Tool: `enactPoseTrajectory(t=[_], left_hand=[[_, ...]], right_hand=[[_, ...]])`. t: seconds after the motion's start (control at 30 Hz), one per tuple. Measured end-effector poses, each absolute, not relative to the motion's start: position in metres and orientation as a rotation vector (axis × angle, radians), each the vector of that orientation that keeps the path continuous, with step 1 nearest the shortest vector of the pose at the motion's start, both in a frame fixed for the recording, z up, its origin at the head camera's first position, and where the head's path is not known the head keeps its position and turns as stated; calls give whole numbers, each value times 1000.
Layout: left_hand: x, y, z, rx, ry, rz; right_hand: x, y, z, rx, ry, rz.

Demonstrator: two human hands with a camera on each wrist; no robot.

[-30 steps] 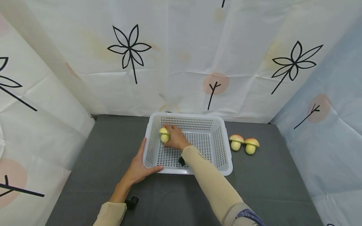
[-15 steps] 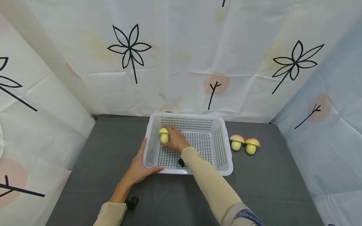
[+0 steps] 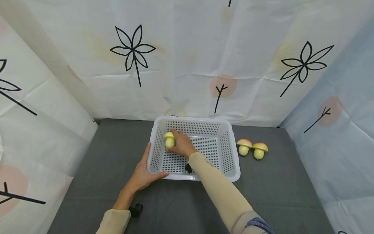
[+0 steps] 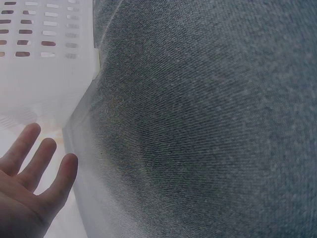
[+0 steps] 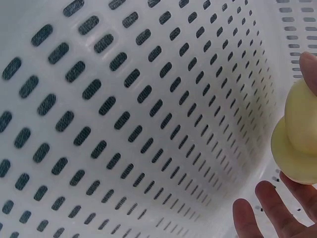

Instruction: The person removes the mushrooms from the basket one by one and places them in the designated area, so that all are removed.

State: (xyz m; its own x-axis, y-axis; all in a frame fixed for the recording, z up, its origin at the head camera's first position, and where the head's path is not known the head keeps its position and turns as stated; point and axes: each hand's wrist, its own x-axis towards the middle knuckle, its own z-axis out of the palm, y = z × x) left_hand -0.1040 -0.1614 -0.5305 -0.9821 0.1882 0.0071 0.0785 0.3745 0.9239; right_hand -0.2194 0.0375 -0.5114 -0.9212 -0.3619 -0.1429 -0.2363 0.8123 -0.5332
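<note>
My right hand (image 3: pixel 182 144) is inside the white perforated plastic basket (image 3: pixel 179 177), near its left end. Between thumb and fingers it holds a toy mushroom (image 3: pixel 169 141) with a pale yellow stem and cap. In the right wrist view the thumb lies on the mushroom's stem (image 5: pixel 303 119), and other fingers spread below the cap. My left hand (image 3: pixel 142 175) rests against the basket's front left corner, thumb along the front rim and index finger along the left side. Extended, separated fingers (image 4: pixel 57 181) show beside the basket wall (image 4: pixel 44 74) in the left wrist view.
Two more toy mushrooms, one (image 3: pixel 244 147) beside the other (image 3: pixel 259 150), stand on the grey tabletop (image 3: pixel 277 188) just right of the basket. A white patterned cloth (image 3: pixel 181 65) hangs behind the table, with more cloth at both sides.
The right hand has shifted very slightly left and down within the basket, still holding the mushroom. Left hand, basket and the other two mushrooms have stayed in place.
</note>
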Motion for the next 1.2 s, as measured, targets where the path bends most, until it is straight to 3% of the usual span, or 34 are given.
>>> enactPoseTrajectory(t=[0.33,0.63,1.2], left_hand=[[-94,-155,-490,246,2499,1668],[-104,-164,-529,260,2533,1673],[-105,-163,-531,264,2476,1719]], right_hand=[[-211,44,-499,-530,2742,-846],[-203,51,-481,-582,2724,-916],[-191,83,-441,-611,2747,-1043]])
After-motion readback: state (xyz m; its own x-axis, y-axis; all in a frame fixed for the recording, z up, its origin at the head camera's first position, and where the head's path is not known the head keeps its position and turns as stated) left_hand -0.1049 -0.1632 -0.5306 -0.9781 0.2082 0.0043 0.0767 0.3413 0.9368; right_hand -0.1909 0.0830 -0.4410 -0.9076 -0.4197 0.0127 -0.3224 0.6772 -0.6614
